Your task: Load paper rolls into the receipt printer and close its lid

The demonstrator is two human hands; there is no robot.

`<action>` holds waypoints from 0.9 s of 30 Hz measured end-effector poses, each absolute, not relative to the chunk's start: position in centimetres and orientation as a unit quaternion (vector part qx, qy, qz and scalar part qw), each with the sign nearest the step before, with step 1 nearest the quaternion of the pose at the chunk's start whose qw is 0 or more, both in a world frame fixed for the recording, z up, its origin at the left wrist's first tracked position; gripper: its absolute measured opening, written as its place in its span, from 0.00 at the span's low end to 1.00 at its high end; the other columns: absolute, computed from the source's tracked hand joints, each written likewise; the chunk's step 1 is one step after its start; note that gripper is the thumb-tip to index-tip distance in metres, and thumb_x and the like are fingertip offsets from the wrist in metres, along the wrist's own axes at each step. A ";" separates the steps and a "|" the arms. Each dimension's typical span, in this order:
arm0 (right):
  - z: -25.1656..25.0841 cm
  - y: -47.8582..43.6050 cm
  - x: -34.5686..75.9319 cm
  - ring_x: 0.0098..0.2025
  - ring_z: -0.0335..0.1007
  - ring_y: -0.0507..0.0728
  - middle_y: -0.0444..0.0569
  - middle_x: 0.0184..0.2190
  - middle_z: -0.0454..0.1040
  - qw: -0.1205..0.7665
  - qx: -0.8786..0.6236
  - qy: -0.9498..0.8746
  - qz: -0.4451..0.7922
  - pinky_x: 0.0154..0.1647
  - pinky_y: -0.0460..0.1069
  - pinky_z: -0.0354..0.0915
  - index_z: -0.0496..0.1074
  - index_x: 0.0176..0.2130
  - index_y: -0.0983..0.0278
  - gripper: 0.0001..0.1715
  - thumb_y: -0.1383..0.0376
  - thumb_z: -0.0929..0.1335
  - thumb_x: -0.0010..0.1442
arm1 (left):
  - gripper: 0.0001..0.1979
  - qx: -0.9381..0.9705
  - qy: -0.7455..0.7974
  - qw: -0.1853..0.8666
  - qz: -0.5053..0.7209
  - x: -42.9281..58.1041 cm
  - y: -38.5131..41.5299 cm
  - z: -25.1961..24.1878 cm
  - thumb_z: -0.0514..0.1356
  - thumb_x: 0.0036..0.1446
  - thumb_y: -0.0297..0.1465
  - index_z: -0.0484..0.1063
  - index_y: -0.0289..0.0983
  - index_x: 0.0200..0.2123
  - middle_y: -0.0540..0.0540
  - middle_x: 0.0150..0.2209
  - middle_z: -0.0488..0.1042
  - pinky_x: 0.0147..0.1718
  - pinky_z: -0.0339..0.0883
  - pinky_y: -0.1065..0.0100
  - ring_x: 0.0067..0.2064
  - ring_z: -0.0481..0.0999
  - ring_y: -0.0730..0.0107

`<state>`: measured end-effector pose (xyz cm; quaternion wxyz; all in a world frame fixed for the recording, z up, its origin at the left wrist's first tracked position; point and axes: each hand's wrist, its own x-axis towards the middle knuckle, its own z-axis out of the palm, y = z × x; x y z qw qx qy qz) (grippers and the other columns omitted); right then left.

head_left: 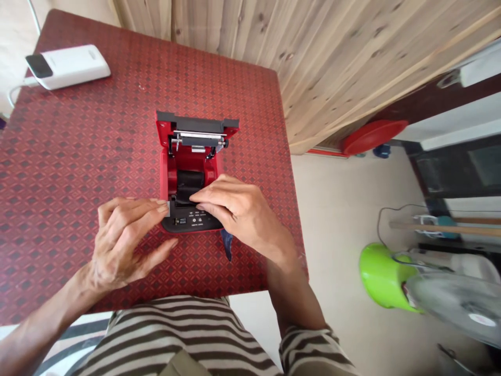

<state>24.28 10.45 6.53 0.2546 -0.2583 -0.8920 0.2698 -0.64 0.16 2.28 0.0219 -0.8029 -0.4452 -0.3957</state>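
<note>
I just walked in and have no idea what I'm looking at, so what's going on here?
A person is handling a small red-and-black machine on a patterned red table. Its lid stands open. The right grip has its fingertips at a black roll inside; whether they pinch it is unclear. The left grip is open, fingertips at the machine's front left corner. A white device lies near the table's far left corner.

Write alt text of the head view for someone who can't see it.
A right hand reaches to a black piece inside a red device, its lid raised; the left hand is at the device's near left corner. The device sits on a red patterned table; a white gadget lies far left.
</note>
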 end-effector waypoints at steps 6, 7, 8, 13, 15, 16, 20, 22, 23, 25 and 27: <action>5.9 9.5 24.0 0.43 0.78 0.57 0.52 0.43 0.85 0.310 -0.270 -0.892 0.186 0.49 0.53 0.75 0.82 0.46 0.67 0.09 0.73 0.69 0.74 | 0.41 -0.819 -0.433 0.072 -0.368 -1.1 6.2 6.7 0.71 0.64 0.38 0.59 0.37 0.75 0.37 0.69 0.71 0.65 0.68 0.50 0.67 0.74 0.52; 5.9 9.2 24.0 0.43 0.77 0.57 0.52 0.43 0.85 0.315 -0.276 -0.893 0.167 0.49 0.53 0.75 0.82 0.46 0.67 0.09 0.74 0.69 0.73 | 0.42 -0.815 -0.447 0.070 -0.363 -1.1 7.5 7.1 0.70 0.66 0.42 0.58 0.35 0.75 0.34 0.72 0.67 0.69 0.65 0.46 0.71 0.69 0.49; 5.9 8.9 24.1 0.43 0.76 0.57 0.52 0.42 0.84 0.321 -0.282 -0.891 0.149 0.48 0.53 0.75 0.82 0.46 0.67 0.10 0.74 0.69 0.73 | 0.43 -0.815 -0.460 0.057 -0.347 -1.0 8.7 7.5 0.66 0.68 0.46 0.55 0.33 0.76 0.32 0.73 0.64 0.71 0.62 0.43 0.73 0.65 0.47; 5.6 7.5 24.8 0.41 0.73 0.57 0.52 0.42 0.82 0.348 -0.322 -0.874 0.111 0.45 0.52 0.74 0.82 0.46 0.66 0.10 0.74 0.69 0.72 | 0.51 -0.830 -0.483 -0.004 -0.278 -0.3 9.8 8.0 0.49 0.69 0.65 0.50 0.32 0.78 0.34 0.66 0.73 0.65 0.62 0.42 0.62 0.74 0.43; 5.4 7.0 25.0 0.42 0.73 0.56 0.52 0.43 0.82 0.351 -0.331 -0.869 0.107 0.44 0.51 0.74 0.82 0.46 0.65 0.11 0.74 0.69 0.72 | 0.50 -0.838 -0.469 0.006 -0.280 0.0 8.1 7.7 0.47 0.69 0.65 0.50 0.34 0.78 0.36 0.63 0.76 0.63 0.63 0.45 0.57 0.76 0.47; 5.4 6.8 25.0 0.41 0.73 0.56 0.52 0.42 0.82 0.353 -0.331 -0.869 0.103 0.44 0.51 0.74 0.82 0.46 0.65 0.11 0.74 0.69 0.72 | 0.50 -0.842 -0.457 0.014 -0.287 0.1 7.1 7.4 0.49 0.69 0.65 0.51 0.34 0.78 0.35 0.62 0.76 0.62 0.62 0.46 0.57 0.76 0.47; 5.2 6.1 24.5 0.39 0.73 0.56 0.52 0.38 0.81 0.356 -0.329 -0.871 0.077 0.43 0.51 0.75 0.82 0.45 0.67 0.13 0.75 0.66 0.74 | 0.53 -0.864 -0.412 0.043 -0.286 0.6 4.0 5.6 0.61 0.64 0.63 0.58 0.30 0.75 0.35 0.55 0.80 0.63 0.61 0.49 0.55 0.79 0.49; 5.1 6.0 24.3 0.39 0.73 0.56 0.52 0.38 0.81 0.352 -0.332 -0.872 0.068 0.42 0.51 0.75 0.82 0.44 0.68 0.13 0.75 0.66 0.74 | 0.50 -0.867 -0.412 0.063 -0.274 0.9 3.2 4.7 0.63 0.65 0.59 0.60 0.29 0.75 0.35 0.55 0.80 0.66 0.59 0.49 0.57 0.79 0.48; 5.1 6.0 24.2 0.39 0.73 0.56 0.52 0.38 0.81 0.351 -0.334 -0.872 0.066 0.43 0.51 0.75 0.82 0.45 0.69 0.12 0.75 0.67 0.74 | 0.48 -0.865 -0.415 0.074 -0.272 1.0 3.0 4.3 0.63 0.65 0.58 0.61 0.29 0.74 0.35 0.54 0.81 0.67 0.58 0.48 0.57 0.79 0.48; 4.9 6.0 24.1 0.39 0.73 0.56 0.52 0.38 0.82 0.354 -0.334 -0.871 0.066 0.43 0.52 0.75 0.82 0.45 0.69 0.12 0.75 0.67 0.73 | 0.46 -0.861 -0.419 0.091 -0.275 1.1 2.8 3.7 0.65 0.66 0.56 0.62 0.28 0.73 0.34 0.54 0.81 0.69 0.56 0.47 0.58 0.80 0.47; 4.8 6.0 24.2 0.38 0.73 0.56 0.52 0.38 0.82 0.357 -0.335 -0.869 0.070 0.42 0.52 0.75 0.81 0.45 0.68 0.11 0.75 0.68 0.74 | 0.44 -0.855 -0.423 0.100 -0.282 1.3 2.7 3.3 0.67 0.66 0.52 0.63 0.27 0.72 0.34 0.53 0.82 0.69 0.56 0.48 0.57 0.80 0.49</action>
